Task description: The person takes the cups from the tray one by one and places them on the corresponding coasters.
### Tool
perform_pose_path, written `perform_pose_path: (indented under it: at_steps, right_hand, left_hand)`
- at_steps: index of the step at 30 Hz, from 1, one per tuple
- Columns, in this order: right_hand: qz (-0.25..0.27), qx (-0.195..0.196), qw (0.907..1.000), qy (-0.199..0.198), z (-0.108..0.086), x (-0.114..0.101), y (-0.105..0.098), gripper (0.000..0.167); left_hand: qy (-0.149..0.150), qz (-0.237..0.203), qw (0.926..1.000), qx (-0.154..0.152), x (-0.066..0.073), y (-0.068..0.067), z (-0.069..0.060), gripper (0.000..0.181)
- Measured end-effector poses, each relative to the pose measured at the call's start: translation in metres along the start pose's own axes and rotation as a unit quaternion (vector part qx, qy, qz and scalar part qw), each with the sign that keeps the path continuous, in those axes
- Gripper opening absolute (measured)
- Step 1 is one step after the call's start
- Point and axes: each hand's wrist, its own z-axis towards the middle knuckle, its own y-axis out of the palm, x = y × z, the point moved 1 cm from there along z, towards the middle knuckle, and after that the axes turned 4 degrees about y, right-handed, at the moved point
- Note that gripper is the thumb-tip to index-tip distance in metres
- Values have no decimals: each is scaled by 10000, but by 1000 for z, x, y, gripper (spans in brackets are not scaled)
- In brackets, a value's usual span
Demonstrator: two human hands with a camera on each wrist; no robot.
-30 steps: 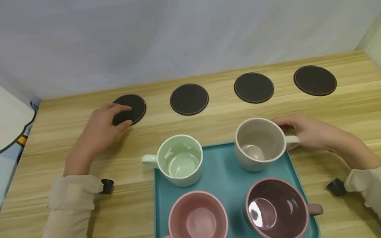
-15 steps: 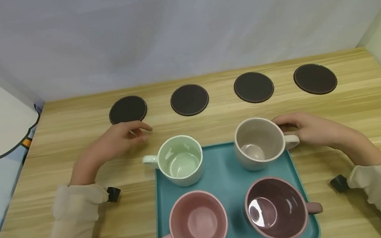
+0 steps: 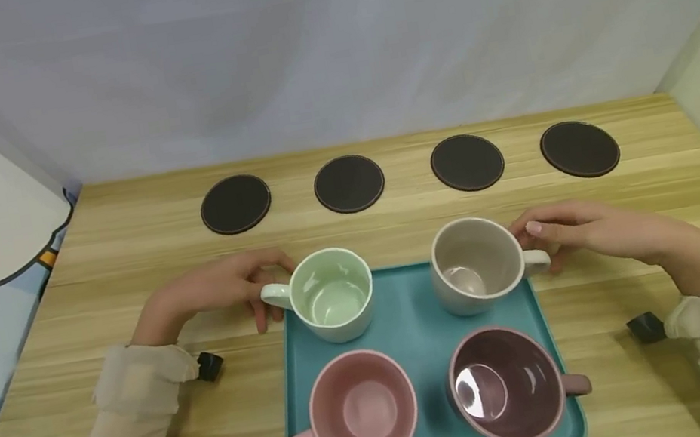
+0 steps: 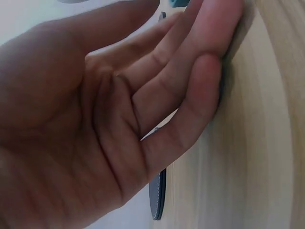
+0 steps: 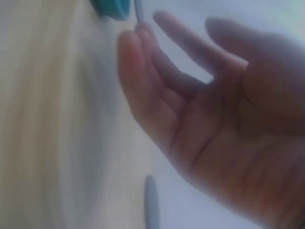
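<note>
A teal tray (image 3: pixel 413 315) carries a mint-green mug (image 3: pixel 332 296) at its back left and a beige mug (image 3: pixel 475 261) at its back right. In front stand a pink mug (image 3: pixel 364 411) and a plum-brown mug (image 3: pixel 514 385). My left hand (image 3: pixel 219 286) is beside the mint mug's handle, fingers loosely bent and some fingertips down by the table; its palm is bare in the left wrist view. Next to the beige mug's handle is my right hand (image 3: pixel 589 232), fingers slightly curved, with nothing in the palm (image 5: pixel 224 124) in the blurred right wrist view.
Several round black coasters lie in a row along the back of the wooden table, from the left coaster (image 3: pixel 235 204) to the right coaster (image 3: pixel 580 149). A pale cloth backdrop (image 3: pixel 323 47) rises behind the table's back edge.
My left hand has come back from the leftmost coaster to the mint mug's handle. The right hand has shifted slightly right and turned, showing its thumb. Mugs and tray stay put.
</note>
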Motion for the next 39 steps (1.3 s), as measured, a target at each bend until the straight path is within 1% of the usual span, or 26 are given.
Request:
perform_pose_path:
  at_steps: [2,5,6,9,12,14,16,20,24,26,30,33,35,39]
  right_hand:
    - [32,-231,9997,-38,-5,0,-3,35]
    - [67,-688,9973,-264,-10,1,-7,40]
    - [97,-833,9958,-371,-11,2,-7,41]
    - [201,-1200,9907,-616,-13,4,-6,46]
    - [313,-1390,9868,-767,-11,5,-2,50]
    - [372,-1458,9848,-872,-9,6,0,52]
    - [380,-1484,9833,-986,-8,5,2,51]
    - [405,-1455,9840,-949,-5,2,6,45]
    - [637,-1423,9840,-862,-1,-1,10,40]
    - [751,-1445,9820,-959,0,-1,11,39]
    - [937,-1430,9789,-1122,2,-1,12,37]
    - [1014,-1382,9774,-1237,4,-2,13,32]
    - [1007,-1310,9785,-1238,5,-3,13,29]
    - [974,-1247,9791,-1276,5,-6,12,29]
  left_hand:
    - [15,-69,9999,-130,2,2,0,45]
    - [26,-93,9997,-211,2,4,0,45]
    - [13,-88,9998,-196,2,4,1,41]
    - [-65,-94,9999,-99,0,7,4,41]
    - [-70,-121,9999,8,-4,9,7,49]
    - [-38,-34,9999,87,-6,11,9,52]
    - [-4,84,9999,143,-7,12,11,50]
    - [-18,218,9994,250,-9,12,12,42]
    - [-99,133,9994,306,-9,12,11,40]
    - [-147,100,9994,314,-8,12,10,43]
    - [-176,37,9994,312,-7,12,10,43]
    - [-162,5,9993,324,-6,12,10,40]
    - [-156,-22,9994,314,-8,12,10,40]
    - [-146,-12,9995,274,-7,10,10,40]
